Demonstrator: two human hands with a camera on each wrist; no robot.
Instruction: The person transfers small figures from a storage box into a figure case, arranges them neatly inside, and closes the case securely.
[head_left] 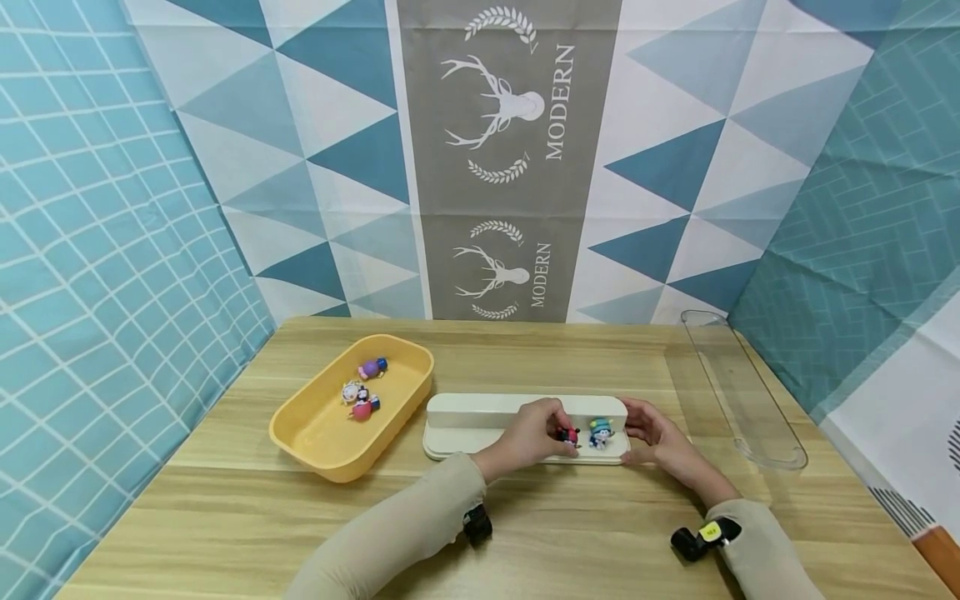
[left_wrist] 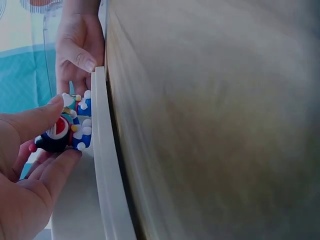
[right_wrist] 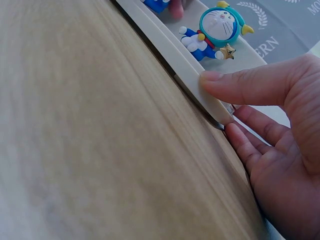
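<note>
This looks like a makeshift recording booth, though the kind of building around it cannot be told; a wood-grain tabletop (head_left: pixel 570 533) stands boxed in by a creased blue grid sheet (head_left: pixel 112 208) at left, a back sheet (head_left: pixel 480 196) printed with triangles, deer heads and the word MODERN, and a teal brick-patterned sheet (head_left: pixel 862 217) at right; black camera-like devices (head_left: pixel 477 527) sit on the sleeves (head_left: pixel 397 529).

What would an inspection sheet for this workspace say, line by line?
Surface: wood-grain table.
Job's things: cream stand bearing a teal-capped figurine; black-hooded figurine in hand; yellow tub holding more figurines.
Clutter: clear plastic cover at the table's right side.
Hands: left hand pinches the black-hooded figurine; right hand grips the stand's right end.
Cables: nothing seen.
Surroundings: deer-print backdrop; blue grid sheet at left.
</note>
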